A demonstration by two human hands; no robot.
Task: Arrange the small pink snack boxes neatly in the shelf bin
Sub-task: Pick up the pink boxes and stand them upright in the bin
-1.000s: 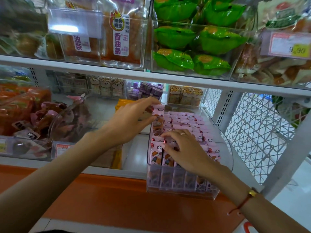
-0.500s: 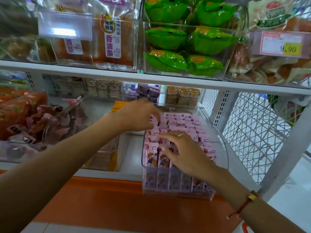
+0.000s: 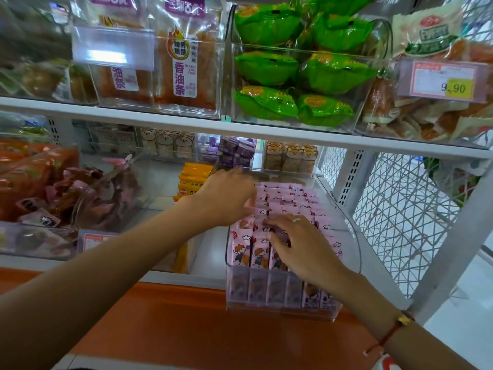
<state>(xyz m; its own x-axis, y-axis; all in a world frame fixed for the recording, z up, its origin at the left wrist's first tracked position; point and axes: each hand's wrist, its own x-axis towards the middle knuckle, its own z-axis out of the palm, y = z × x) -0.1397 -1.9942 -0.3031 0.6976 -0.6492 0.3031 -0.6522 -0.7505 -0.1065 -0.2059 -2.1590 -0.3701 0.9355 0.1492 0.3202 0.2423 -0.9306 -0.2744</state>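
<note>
Left hand [image 3: 226,198] now deeper over pink boxes [image 3: 288,194] — right hand [image 3: 301,247] spread near bin [image 3: 352,236] front.

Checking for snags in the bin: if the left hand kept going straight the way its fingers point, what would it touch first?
Probably the pink snack boxes in the back rows of the clear bin; the left hand points right, low over them, though depth is unclear.
</note>
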